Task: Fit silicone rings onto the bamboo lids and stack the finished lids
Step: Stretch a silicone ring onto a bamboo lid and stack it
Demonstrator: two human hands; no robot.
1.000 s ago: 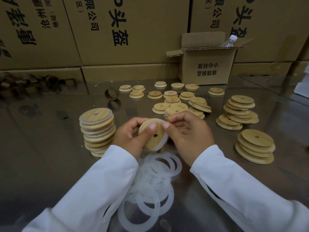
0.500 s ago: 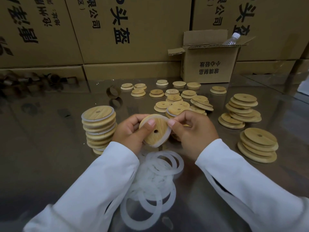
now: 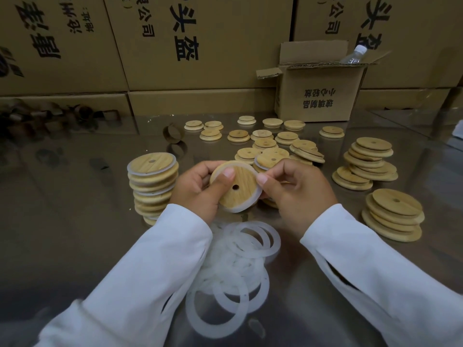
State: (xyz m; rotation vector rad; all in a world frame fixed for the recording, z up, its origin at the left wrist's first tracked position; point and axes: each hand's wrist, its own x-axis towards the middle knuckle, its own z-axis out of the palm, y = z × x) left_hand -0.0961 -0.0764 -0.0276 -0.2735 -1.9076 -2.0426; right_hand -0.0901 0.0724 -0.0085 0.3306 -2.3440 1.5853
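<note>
Now, against a second ago, I see the bamboo lid (image 3: 243, 180) tilted further towards the camera, held above the table between both hands. Left hand (image 3: 198, 189) grips its rim; right hand (image 3: 298, 194) pinches the silicone ring (image 3: 240, 209), apparently nearly seated. Finished stack (image 3: 152, 184) stands just left.

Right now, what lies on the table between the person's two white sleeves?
A loose pile of translucent white silicone rings, shown in the head view.
</note>
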